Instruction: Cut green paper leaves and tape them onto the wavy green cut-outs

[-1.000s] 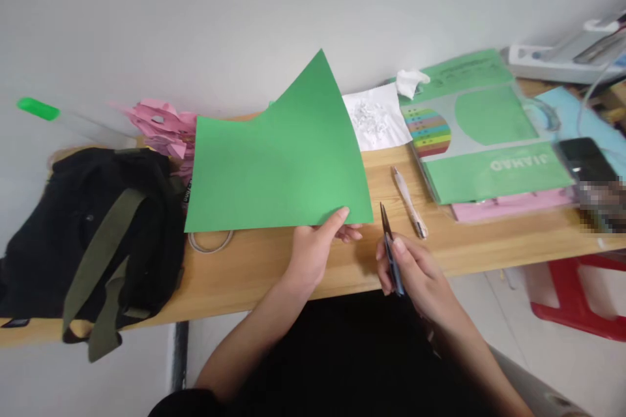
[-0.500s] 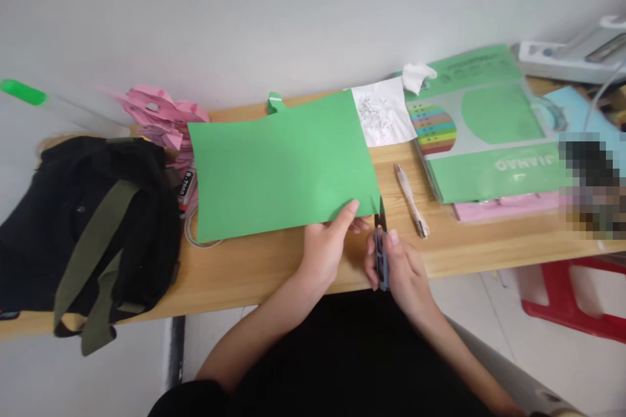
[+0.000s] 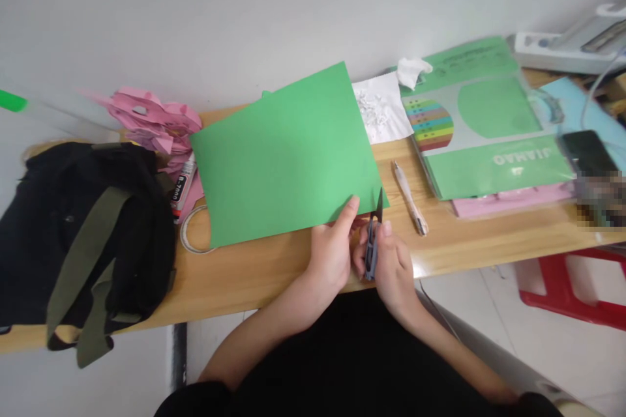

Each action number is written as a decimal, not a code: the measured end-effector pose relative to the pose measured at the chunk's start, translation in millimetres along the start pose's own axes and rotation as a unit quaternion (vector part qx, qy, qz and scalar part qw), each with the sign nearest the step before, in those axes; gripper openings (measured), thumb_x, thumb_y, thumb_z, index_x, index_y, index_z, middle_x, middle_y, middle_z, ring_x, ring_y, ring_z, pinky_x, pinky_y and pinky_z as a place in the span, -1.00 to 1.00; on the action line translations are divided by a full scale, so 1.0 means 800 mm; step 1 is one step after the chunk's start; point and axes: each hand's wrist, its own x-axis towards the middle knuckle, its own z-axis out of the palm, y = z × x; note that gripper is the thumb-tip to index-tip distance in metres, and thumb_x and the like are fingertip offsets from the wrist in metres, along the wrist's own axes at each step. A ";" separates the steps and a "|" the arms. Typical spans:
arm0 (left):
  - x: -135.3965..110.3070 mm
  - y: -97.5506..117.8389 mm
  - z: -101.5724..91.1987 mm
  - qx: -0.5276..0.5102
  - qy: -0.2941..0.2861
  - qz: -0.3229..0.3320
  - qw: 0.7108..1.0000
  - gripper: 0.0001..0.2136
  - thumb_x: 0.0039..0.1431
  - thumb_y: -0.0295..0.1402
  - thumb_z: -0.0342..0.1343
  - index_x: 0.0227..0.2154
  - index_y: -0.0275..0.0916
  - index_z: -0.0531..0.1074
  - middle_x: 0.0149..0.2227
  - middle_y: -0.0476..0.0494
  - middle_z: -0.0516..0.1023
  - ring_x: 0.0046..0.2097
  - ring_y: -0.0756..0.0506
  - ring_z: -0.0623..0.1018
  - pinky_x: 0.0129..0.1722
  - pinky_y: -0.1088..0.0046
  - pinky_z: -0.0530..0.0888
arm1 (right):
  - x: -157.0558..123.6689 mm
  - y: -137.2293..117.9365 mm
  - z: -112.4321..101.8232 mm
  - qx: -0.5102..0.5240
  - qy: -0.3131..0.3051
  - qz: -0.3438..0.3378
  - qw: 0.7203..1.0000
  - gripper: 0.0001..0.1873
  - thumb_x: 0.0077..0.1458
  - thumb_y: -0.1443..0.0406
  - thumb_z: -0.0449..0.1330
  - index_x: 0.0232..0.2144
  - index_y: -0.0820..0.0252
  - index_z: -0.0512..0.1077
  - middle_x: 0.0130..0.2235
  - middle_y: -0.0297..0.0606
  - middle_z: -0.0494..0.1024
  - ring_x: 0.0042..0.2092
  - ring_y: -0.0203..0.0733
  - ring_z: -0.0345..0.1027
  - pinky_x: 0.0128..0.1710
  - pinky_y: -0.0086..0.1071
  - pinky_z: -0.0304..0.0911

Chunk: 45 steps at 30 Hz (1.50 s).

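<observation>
A large green sheet of paper (image 3: 288, 159) is held by its near edge in my left hand (image 3: 332, 251), thumb on top and fingers underneath. My right hand (image 3: 394, 267) grips a pair of grey-handled scissors (image 3: 372, 251). Their dark blades stand at the sheet's near right corner, one blade lying over the green paper. Right of the scissors lies a pen (image 3: 409, 195) on the wooden table (image 3: 274, 273). Behind the sheet's right edge is a white paper (image 3: 388, 104) with small white scraps on it.
On the left sit a black bag (image 3: 141, 208) with olive straps, pink paper shapes (image 3: 151, 117), a glue tube (image 3: 184, 186) and a tape roll (image 3: 188, 234). A green paper pack (image 3: 489, 124) and a phone (image 3: 589, 150) lie right. Below is a red stool (image 3: 562, 293).
The green sheet has turned counter-clockwise, its far right corner rising towards the wall. My right hand and the scissors have shifted slightly left, closer to my left hand.
</observation>
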 end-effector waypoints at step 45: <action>-0.003 0.005 0.003 -0.018 -0.032 -0.014 0.999 -0.75 -0.12 -0.29 0.34 -0.37 -0.28 0.47 -0.42 -0.10 0.60 -0.29 -0.14 0.62 -0.16 0.28 0.48 | 0.000 -0.006 -0.012 -0.028 0.017 -0.003 0.999 -0.50 0.23 -0.08 -0.14 -0.54 0.12 0.20 -0.76 -0.45 0.25 -0.70 -0.38 0.06 -0.68 -0.47 -0.01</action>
